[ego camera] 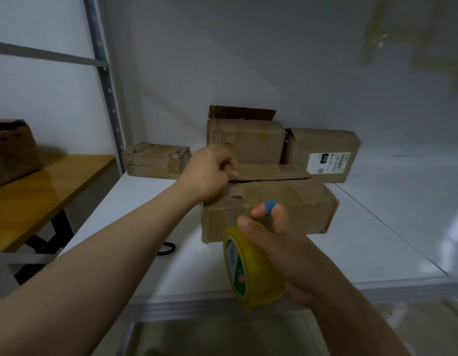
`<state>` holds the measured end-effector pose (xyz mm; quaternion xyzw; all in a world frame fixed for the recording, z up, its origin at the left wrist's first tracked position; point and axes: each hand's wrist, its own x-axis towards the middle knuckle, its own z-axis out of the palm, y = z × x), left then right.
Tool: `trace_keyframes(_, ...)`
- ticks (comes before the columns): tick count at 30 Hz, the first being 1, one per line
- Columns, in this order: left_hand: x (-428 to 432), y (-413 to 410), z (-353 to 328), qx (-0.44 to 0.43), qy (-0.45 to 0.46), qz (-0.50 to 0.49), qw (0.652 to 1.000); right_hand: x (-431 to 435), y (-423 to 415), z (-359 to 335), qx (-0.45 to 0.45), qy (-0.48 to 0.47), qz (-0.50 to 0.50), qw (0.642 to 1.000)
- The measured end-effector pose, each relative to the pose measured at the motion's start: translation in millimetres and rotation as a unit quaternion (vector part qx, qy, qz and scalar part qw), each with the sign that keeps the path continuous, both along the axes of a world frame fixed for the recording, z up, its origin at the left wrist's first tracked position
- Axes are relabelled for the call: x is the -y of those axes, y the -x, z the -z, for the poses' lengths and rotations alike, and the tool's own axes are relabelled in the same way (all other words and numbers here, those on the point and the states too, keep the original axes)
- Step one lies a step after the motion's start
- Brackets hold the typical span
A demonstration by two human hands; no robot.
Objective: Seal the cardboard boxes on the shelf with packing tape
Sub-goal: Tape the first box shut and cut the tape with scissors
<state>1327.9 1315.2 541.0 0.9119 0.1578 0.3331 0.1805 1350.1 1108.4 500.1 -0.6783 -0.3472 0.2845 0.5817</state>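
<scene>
Tape roll [258, 278] low centre, before the cardboard box [305, 206].
Right hand [287, 247] wraps the roll; left hand [210, 173] clenched at the box seam, grasp unclear.

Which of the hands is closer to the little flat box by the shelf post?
Left. The left hand rests on the front box, just right of the little flat box. The right hand grips the tape roll farther off, at the front of the shelf.
</scene>
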Motion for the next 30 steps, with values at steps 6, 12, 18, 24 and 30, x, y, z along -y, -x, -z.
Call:
trace_keyframes(6,7,6,9,-0.181,-0.064,0.068,0.979,-1,0,1,-0.001,0.003,0.005,1.000)
trace_keyframes(12,-6,3,12,-0.193,-0.063,0.063,0.977,-9,4,5,-0.010,0.004,0.041,0.999)
trace_keyframes(18,-11,21,17,-0.166,0.002,0.091,0.982,-3,-2,-4,0.146,0.085,-0.014,0.985)
trace_keyframes(24,-15,34,33,-0.251,0.026,0.139,0.958,-7,-11,-22,0.208,0.085,-0.017,0.974)
trace_keyframes(30,-21,34,36,-0.290,-0.033,0.144,0.945,-32,-53,-16,0.302,0.053,0.061,0.950)
